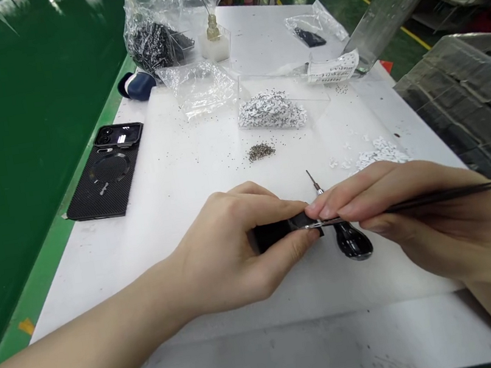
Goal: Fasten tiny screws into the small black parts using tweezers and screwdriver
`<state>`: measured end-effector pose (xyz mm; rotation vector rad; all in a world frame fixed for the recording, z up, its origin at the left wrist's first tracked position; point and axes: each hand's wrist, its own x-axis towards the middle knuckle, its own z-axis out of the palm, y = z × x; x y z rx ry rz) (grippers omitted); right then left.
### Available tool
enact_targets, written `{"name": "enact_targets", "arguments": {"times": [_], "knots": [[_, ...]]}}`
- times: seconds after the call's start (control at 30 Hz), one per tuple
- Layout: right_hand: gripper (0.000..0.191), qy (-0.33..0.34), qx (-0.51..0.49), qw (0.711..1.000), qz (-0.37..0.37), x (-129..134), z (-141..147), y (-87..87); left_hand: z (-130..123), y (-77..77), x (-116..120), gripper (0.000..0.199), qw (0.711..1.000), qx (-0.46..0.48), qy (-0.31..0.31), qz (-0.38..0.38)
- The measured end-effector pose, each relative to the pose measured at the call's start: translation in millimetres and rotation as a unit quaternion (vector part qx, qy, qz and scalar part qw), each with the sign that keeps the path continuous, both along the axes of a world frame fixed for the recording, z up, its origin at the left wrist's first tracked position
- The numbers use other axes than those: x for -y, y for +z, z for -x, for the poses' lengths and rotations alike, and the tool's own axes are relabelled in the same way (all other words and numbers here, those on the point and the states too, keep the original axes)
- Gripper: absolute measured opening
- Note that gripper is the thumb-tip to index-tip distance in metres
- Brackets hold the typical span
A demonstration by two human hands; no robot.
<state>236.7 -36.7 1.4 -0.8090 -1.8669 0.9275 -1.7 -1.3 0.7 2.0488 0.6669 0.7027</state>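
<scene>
Far left: black phone case (102,181) lying on white table (188,174)
Left hand (232,253): nearly closed, thumb and fingers pinching small black part (276,233)
Part: long axis roughly left-right, right end pointing at tweezers
Between hands: precision screwdriver (350,239) lying on table, shaft pointing away
Right hand (440,222): closed on long black tweezers (432,199), tips pointing left, at part's right end
</scene>
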Motion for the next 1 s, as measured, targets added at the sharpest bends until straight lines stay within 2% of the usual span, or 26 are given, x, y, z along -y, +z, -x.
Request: {"name": "enact_targets", "arguments": {"times": [1.0], "knots": [[0.03, -0.014, -0.009, 1.0, 0.003, -0.8, 0.7, -3.2, 0.1, 1.5, -0.3, 0.014, 1.0, 0.0, -0.004, -0.001]]}}
